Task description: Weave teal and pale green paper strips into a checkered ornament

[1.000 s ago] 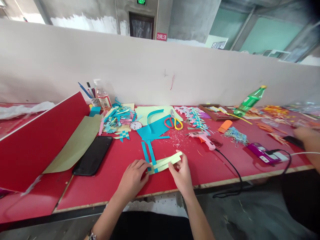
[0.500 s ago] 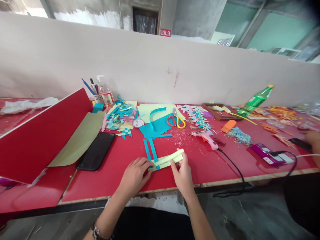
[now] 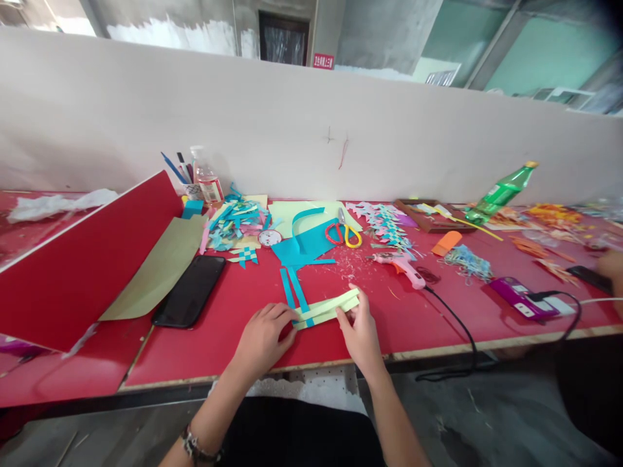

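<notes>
Your right hand [image 3: 361,332] is pinching the pale strips [image 3: 325,311], lower centre; your left hand [image 3: 267,334] is touching their left end, whether gripping I cannot tell. Blue strips [image 3: 298,289] are crossing them.

Head view | we look from above the near edge of the table [image 3: 195,353], facing forward and down | close on left hand [image 3: 267,334] and right hand [image 3: 361,332] | we cover the table to its far edge, plus partition [image 3: 272,123] and wall [image 3: 379,39] beyond
</notes>
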The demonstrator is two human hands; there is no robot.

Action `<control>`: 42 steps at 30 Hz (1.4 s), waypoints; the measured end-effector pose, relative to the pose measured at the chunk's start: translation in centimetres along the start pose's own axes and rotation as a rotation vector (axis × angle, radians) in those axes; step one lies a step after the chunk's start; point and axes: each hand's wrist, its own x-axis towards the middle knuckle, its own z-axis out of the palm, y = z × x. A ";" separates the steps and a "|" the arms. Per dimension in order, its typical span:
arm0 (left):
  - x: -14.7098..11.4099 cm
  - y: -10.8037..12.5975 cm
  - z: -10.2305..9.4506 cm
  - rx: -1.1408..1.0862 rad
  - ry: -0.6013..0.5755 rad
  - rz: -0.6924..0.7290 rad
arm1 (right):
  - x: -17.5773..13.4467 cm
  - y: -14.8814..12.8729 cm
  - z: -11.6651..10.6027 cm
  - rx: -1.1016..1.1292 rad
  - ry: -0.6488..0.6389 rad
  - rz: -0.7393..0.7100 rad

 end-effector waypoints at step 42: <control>0.3 0.1 0.5 0.031 -0.018 -0.080 | 2.4 -1.4 -1.9 -0.492 -0.601 -0.441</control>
